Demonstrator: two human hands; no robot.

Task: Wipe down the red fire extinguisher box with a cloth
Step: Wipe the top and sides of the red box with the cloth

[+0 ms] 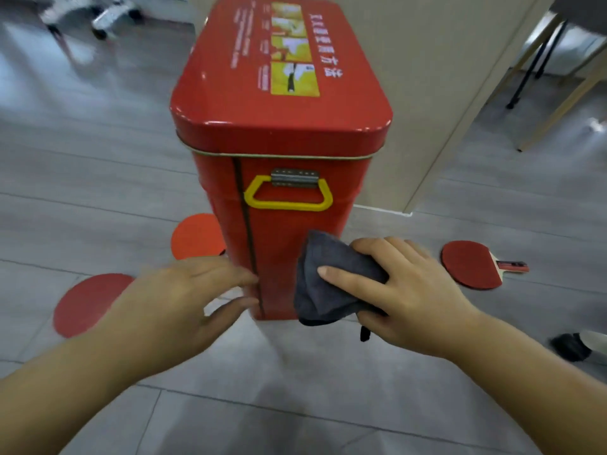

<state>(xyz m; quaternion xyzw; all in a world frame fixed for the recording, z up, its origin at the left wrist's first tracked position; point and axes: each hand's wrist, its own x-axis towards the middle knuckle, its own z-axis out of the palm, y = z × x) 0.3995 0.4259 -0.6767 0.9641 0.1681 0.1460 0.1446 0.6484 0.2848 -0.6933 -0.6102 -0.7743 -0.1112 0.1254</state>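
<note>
The red fire extinguisher box (279, 133) stands upright on the grey floor, lid closed, with a yellow instruction label on top and a yellow handle (289, 195) on the near side. My right hand (400, 290) presses a folded dark grey cloth (328, 284) against the lower right of that near side. My left hand (184, 297) is spread, its fingertips touching the box's lower left corner by a dark vertical seam.
Three red table tennis paddles lie on the floor: two left of the box (197, 236) (87, 303), one to the right (473, 264). A beige wall corner (427, 110) stands behind the box. Chair legs (532, 60) are at the far right, and a dark shoe (570, 346) at the right edge.
</note>
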